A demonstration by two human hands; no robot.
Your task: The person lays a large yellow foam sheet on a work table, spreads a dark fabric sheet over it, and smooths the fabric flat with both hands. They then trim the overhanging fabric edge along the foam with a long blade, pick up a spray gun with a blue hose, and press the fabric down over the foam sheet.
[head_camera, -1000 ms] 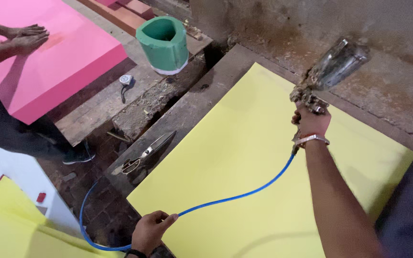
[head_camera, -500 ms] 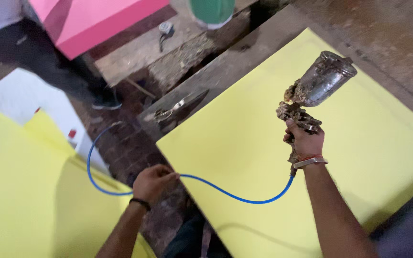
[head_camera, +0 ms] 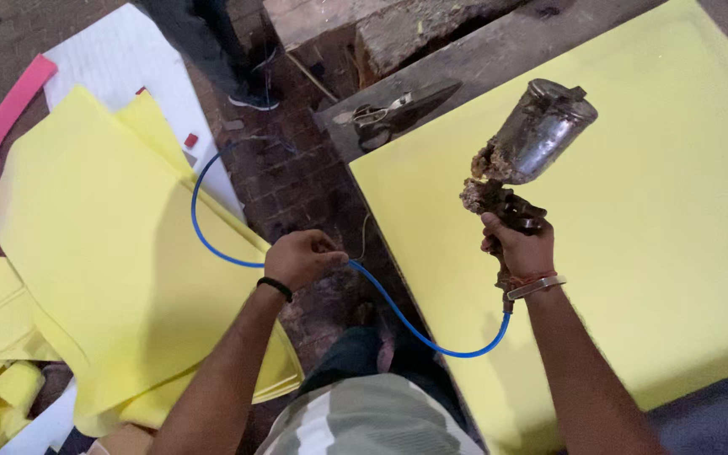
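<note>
Head view: the right hand (head_camera: 520, 248) is clenched around the grip of a spray gun (head_camera: 522, 160), held upright above a large yellow foam sheet (head_camera: 650, 211) that lies flat on the work surface (head_camera: 499, 50). The left hand (head_camera: 301, 257) is closed on the blue air hose (head_camera: 212, 244), which loops over the brick floor (head_camera: 297, 181) and then curves under the right wrist to the base of the gun.

As a judgement, the spraying looks barely begun or paused: the foam shows an even, clean yellow with no wet patch, streak or colour change that can be made out, and no mist is visible at the nozzle.

The gun itself is heavily crusted with dried brown residue around its body, and its metal cup is dull and smeared, tilted slightly away from the person. A pair of shears (head_camera: 381, 111) rests on the surface just beyond the sheet's corner. More yellow foam sheets (head_camera: 103, 253) lie heaped on the floor to the left.
</note>
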